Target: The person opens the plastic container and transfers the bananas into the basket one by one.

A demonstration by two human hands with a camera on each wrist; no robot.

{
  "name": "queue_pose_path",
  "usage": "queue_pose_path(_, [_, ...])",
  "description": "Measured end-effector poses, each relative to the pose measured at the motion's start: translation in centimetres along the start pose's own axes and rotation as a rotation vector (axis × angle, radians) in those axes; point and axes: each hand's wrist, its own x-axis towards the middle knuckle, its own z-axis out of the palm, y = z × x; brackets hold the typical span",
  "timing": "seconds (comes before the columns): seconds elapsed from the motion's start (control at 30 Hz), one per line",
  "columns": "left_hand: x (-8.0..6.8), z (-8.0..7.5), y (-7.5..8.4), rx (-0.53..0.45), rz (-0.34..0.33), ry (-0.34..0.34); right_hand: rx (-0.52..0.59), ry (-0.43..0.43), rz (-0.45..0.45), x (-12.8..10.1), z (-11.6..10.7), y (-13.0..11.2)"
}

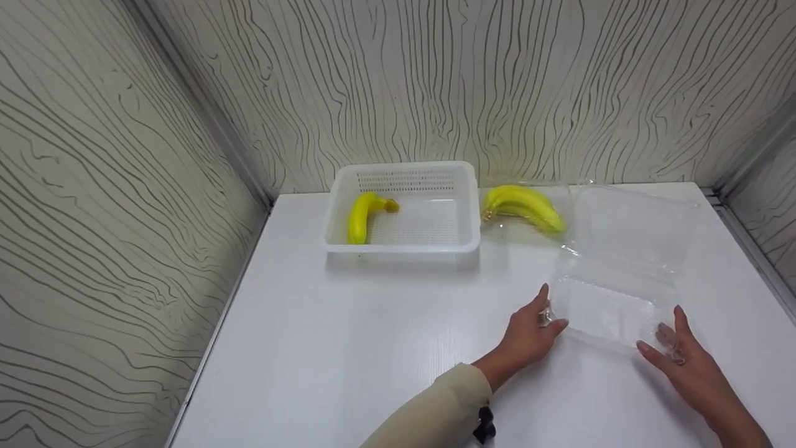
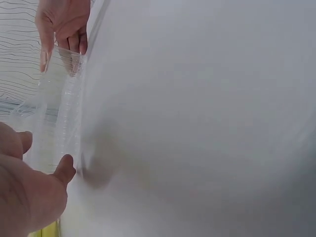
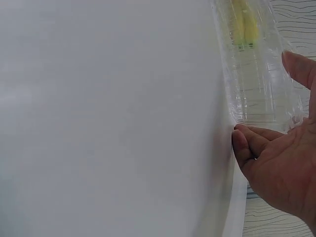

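A clear plastic box (image 1: 606,311) is held between both hands above the white table at the right. My left hand (image 1: 527,330) grips its left end, thumb on the near edge and forefinger behind. At the right end my right hand (image 1: 690,367) holds the corner, its thumb in front and other fingers partly seen through the plastic. The right wrist view shows this hand (image 3: 279,163) with fingertips at the lower edge of the box (image 3: 252,94). Behind lies a yellow banana (image 1: 525,208) in a clear tray, with a clear lid-like panel (image 1: 634,227) beside it.
A white perforated basket (image 1: 401,248) stands at the back of the table (image 1: 348,348), left of the clear tray. Inside it another banana (image 1: 359,221) lies at the left. Wood-patterned panels (image 1: 404,87) enclose the back and sides.
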Motion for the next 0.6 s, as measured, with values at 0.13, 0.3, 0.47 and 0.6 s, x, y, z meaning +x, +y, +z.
queue_pose_path(0.13, [0.3, 0.4, 0.2, -0.005, -0.003, 0.001, 0.015, -0.002, -0.015, 0.2, -0.3, 0.4])
queue_pose_path(0.3, [0.3, 1.1, 0.5, -0.018, -0.002, -0.002, 0.028, 0.017, -0.013, 0.1, -0.7, 1.0])
queue_pose_path(0.47, [0.5, 1.7, 0.9, -0.046, 0.015, 0.016, 0.021, 0.056, -0.013, 0.0, -1.1, 1.5])
queue_pose_path(0.6, [0.5, 1.8, 1.4, -0.04, 0.018, -0.012, 0.004, 0.08, -0.002, 0.3, -1.6, 1.4])
